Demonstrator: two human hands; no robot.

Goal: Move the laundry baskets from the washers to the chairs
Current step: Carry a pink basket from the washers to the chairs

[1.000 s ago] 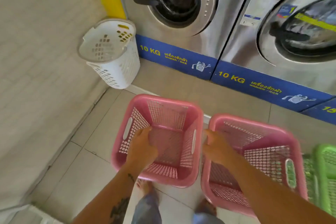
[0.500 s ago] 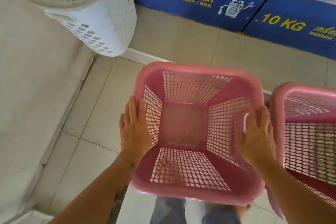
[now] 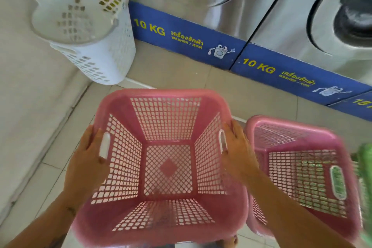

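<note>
Because its walls and floor are open pink lattice with a pale handle slot on each side, the empty pink basket shows floor through; left hand and right hand curl round its side rims, holding it beside a second pink basket before the washers.

Near basket left of second basket, hamper behind-left, washers behind.
</note>
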